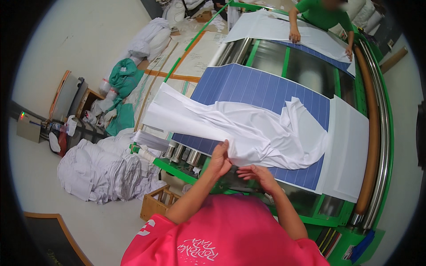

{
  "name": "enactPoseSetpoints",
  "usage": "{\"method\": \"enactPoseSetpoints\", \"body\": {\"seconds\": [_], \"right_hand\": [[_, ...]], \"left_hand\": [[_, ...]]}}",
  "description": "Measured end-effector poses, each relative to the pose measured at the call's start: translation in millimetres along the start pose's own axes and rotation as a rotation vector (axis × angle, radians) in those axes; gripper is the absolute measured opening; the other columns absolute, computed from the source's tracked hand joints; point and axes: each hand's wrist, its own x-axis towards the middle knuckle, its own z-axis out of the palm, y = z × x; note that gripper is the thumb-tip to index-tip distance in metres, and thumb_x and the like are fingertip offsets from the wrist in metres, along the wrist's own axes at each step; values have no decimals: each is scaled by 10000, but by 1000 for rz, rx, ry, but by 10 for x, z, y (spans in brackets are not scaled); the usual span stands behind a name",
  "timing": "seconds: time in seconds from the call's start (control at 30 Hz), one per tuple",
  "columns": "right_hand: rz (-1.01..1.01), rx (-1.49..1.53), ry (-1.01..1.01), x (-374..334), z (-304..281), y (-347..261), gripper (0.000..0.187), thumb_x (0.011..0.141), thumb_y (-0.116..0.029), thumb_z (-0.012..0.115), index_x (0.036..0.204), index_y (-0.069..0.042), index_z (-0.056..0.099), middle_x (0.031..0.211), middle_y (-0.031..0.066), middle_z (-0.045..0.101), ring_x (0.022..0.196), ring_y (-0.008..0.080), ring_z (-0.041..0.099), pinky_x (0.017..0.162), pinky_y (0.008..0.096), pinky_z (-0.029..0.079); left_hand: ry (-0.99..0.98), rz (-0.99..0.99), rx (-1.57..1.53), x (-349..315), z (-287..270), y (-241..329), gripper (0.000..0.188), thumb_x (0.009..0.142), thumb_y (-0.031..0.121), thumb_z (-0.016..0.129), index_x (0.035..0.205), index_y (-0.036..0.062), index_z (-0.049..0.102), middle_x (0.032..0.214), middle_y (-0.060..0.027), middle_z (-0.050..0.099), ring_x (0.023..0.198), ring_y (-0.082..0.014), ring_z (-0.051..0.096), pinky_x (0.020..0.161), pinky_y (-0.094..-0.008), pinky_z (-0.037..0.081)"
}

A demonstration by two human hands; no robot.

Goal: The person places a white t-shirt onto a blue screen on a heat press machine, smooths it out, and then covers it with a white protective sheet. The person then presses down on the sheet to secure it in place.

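A rumpled white fabric (262,128) lies over a blue sheet with thin white stripes (230,82) on the machine in front of me. My left hand (220,160) is closed on the fabric's near edge, thumb on top. Close by on the right, my right hand (257,175) is held just below the same edge, fingers stretched out and nothing visible in them. The fabric's left end spreads flat past the sheet's left side, while its right part is bunched in folds.
The green machine frame (177,170) carries metal rollers and a long brown roller (368,133). At the far side a person in green (321,15) handles another blue-and-white sheet (306,46). White cloth piles (104,173) and a wooden crate (155,201) stand on the left floor.
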Motion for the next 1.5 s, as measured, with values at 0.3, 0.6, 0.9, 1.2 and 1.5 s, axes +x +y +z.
{"method": "enactPoseSetpoints", "body": {"seconds": [0.3, 0.6, 0.9, 1.2, 1.5], "right_hand": [[-464, 1042, 415, 318, -10, -331, 547, 1161, -305, 632, 1610, -4, 549, 1634, 144, 633, 1503, 316, 599, 1255, 527, 485], [-878, 898, 770, -1026, -554, -1130, 600, 1133, -351, 645, 1652, -66, 545, 1654, 134, 616, 1519, 344, 587, 1276, 563, 464], [-1007, 577, 959, -1337, -2672, -1810, 650, 1167, -458, 596, 1640, -17, 537, 1673, 176, 587, 1518, 374, 580, 1287, 559, 455], [-1237, 656, 1256, -1724, -1199, -1699, 647, 1178, -463, 558, 1671, -47, 530, 1681, 166, 581, 1526, 384, 575, 1281, 590, 464], [-712, 906, 1175, -1187, -2181, 568, 509, 1110, -243, 722, 1534, 16, 610, 1527, 183, 696, 1409, 371, 670, 1223, 572, 539]], "left_hand": [[-225, -42, -124, -212, 257, 468, 702, 1063, 303, 753, 1650, 0, 516, 1603, -178, 652, 1500, -358, 606, 1298, -575, 457], [314, 462, -127, 192, -287, 2301, 529, 1115, 404, 693, 1466, 9, 663, 1413, -179, 758, 1317, -383, 727, 1207, -580, 551], [105, 323, 455, 1946, 375, 3919, 530, 1126, 394, 739, 1449, -20, 663, 1474, -150, 719, 1429, -360, 640, 1227, -687, 448], [-89, 655, 175, 1014, 307, 4011, 586, 1159, 326, 570, 1599, -61, 571, 1608, -213, 657, 1471, -358, 643, 1269, -498, 490], [462, 333, 76, 1413, -2415, 3315, 567, 1037, 311, 631, 1441, -87, 647, 1449, -263, 735, 1331, -415, 722, 1210, -545, 554]]}}
